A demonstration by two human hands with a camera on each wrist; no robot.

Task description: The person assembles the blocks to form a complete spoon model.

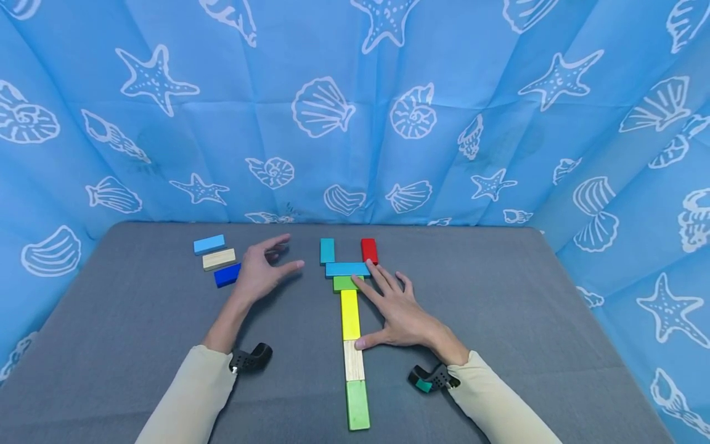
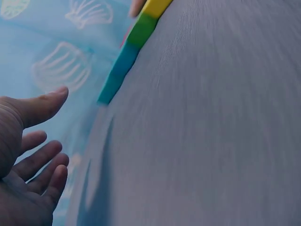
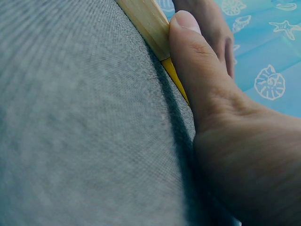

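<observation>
A line of flat blocks lies on the table: light green [image 1: 357, 405], natural wood [image 1: 354, 361], yellow [image 1: 350, 314] and green [image 1: 345, 283]. A blue block [image 1: 346, 269] crosses its far end, with a teal block [image 1: 327, 251] and a red block [image 1: 369, 250] beyond. My right hand [image 1: 405, 317] spreads over the line's right side, fingertips at the green and blue blocks, thumb at the wood block's edge. Fingers apart and holding nothing, my left hand [image 1: 261, 271] hovers just right of a dark blue block [image 1: 227, 275].
Left of the left hand lie a light blue block [image 1: 209, 244] and another wood block [image 1: 219, 259], near the dark blue one. The grey cloth-covered table [image 1: 516, 320] ends at a blue curtain [image 1: 355, 166] with white shells and starfish. Both wrists carry black camera bands.
</observation>
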